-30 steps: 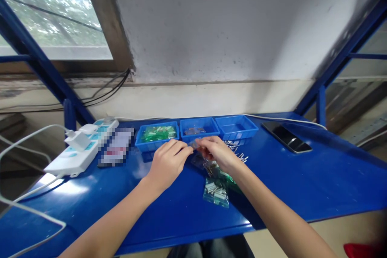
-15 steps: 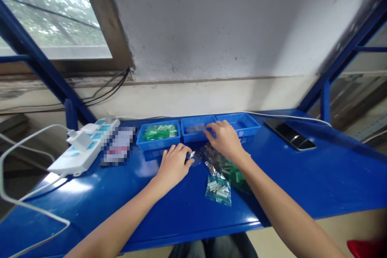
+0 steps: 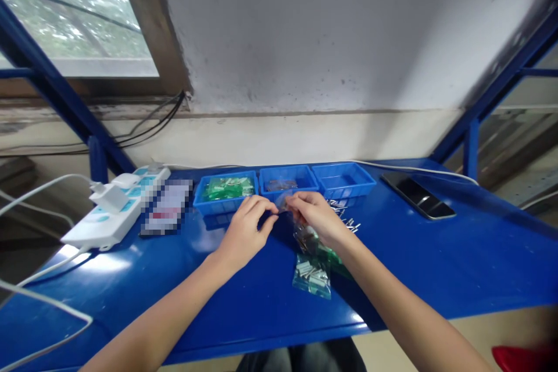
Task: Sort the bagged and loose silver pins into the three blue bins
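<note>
My left hand point(image 3: 248, 229) is closed, its index fingertip at the edge of a small clear plastic bag point(image 3: 281, 202). From the other side my right hand point(image 3: 317, 216) pinches that bag between thumb and fingers. What the bag contains is too small to make out. Under and in front of my right hand lie dark-looking bags of small parts point(image 3: 307, 239). Closer to me is a sealed bag of pale and metal pieces point(image 3: 312, 276), with green bags point(image 3: 333, 257) partly hidden by my right forearm. Loose metal pins point(image 3: 351, 225) lie beyond my right wrist.
Three blue trays line the back: the left tray point(image 3: 226, 204) with green bags, the middle tray point(image 3: 314, 186) with brownish contents, and the right tray point(image 3: 349, 190). A power strip point(image 3: 108, 215) and blurred-out flat object point(image 3: 168, 209) lie left; a phone point(image 3: 417, 196) lies right.
My right hand has come back from the middle tray toward my left hand and now pinches the clear bag. The left hand has shifted slightly, and loose pins now show behind my right wrist.
</note>
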Available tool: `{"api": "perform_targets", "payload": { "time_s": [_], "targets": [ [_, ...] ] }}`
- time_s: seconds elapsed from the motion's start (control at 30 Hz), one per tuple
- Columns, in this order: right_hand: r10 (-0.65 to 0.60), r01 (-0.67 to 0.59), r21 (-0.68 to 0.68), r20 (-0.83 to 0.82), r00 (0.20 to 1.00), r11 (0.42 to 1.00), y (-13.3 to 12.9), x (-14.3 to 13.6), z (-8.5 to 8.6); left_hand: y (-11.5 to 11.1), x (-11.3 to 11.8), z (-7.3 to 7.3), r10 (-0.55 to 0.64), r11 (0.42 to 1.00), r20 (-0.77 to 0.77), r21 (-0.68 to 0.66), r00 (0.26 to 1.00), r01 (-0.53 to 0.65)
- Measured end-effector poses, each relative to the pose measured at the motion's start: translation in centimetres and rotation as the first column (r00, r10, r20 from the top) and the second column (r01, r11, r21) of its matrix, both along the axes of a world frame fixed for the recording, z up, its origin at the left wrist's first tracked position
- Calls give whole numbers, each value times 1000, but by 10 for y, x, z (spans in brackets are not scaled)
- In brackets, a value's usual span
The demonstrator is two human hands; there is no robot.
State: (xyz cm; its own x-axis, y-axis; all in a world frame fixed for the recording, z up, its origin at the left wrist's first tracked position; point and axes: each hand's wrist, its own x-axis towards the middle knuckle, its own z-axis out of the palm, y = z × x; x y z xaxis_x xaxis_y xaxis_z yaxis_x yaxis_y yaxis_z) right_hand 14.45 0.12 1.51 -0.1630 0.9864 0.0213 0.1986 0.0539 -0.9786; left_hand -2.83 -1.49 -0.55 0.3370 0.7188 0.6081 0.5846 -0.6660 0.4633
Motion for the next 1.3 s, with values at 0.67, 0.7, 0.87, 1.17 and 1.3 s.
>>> {"api": "perform_targets", "payload": {
  "time_s": [0.67, 0.7, 0.87, 1.17, 1.3],
  "targets": [
    [-243, -80, 425, 652, 718, 902, 5, 13, -4, 14, 34, -24, 198, 921, -355, -252, 914, -298],
    [-216, -95, 402, 659, 721, 911, 5, 13, -5, 13, 35, -24, 203, 928, -364, -224, 909, -297],
    [-103, -173, 309, 706, 701, 935, 12, 14, -12, 13, 34, -25, 192, 936, -404, -199, 895, -290],
    [-35, -187, 238, 699, 714, 953, 12, 15, -12, 13, 33, -23, 211, 919, -346, -248, 914, -306],
    [-29, -171, 224, 681, 732, 960, 15, 15, -14, 9, 35, -22, 222, 935, -385, -177, 896, -308]
  ]
}}
